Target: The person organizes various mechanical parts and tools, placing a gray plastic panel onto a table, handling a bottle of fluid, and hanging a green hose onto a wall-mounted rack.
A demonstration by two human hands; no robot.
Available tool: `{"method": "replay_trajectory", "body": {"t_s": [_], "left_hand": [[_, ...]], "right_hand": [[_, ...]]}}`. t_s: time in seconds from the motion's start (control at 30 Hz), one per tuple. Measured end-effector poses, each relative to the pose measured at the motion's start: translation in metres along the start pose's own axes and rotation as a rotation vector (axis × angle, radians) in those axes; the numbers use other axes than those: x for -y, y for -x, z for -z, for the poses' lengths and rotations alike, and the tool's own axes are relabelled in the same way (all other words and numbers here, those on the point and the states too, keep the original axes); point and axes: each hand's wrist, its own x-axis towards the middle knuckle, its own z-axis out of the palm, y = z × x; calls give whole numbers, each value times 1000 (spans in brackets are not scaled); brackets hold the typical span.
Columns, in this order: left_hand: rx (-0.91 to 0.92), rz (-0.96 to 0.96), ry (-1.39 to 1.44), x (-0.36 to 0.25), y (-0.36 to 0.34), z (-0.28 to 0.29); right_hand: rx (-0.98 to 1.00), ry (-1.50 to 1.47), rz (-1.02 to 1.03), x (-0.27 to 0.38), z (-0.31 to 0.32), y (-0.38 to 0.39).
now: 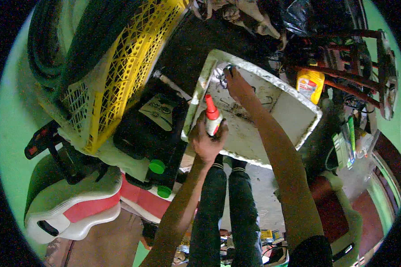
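Green walls (14,115) enclose a dim, crowded room, where an onlooker sees two bare hands at work over a white box (289,107) with a rough, worn rim and a stained inner face. Left hand (209,143): fingers and thumb are clamped around a small white bottle (212,116) with a pointed red cap; the bottle is held above the left part of the box, its cap directed away from the person. Right hand (237,84): the arm crosses the box, and the fingers reach into its far left corner, at a pale, shiny object (219,73) whose kind cannot be made out; whether these fingers are together or apart, one cannot tell.

Nearest the box, dark trousers (209,204) mark the person's legs at its near side. Just beyond its right rim is a yellow bottle (315,84), and past that a dark red rack (343,76) with several bars. Left of the box lie black jugs (129,129), with two green caps (156,166) visible. Farther left are a tilted yellow crate (140,62) with latticed sides, thick black coils (40,66) and, lower down, a red and white seat (91,207). At the far edge, a black plastic bag (298,18) catches the light.
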Motion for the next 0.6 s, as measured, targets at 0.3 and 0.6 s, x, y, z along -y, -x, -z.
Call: {"method": "replay_trajectory", "body": {"t_s": [0.3, 0.6], "left_hand": [[23, -82, -104, 8, -1, 3], [59, -162, -140, -5, -19, 4]], "right_hand": [[10, 334, -157, 6, -31, -13], [14, -163, -350, 16, 50, 70]]}}
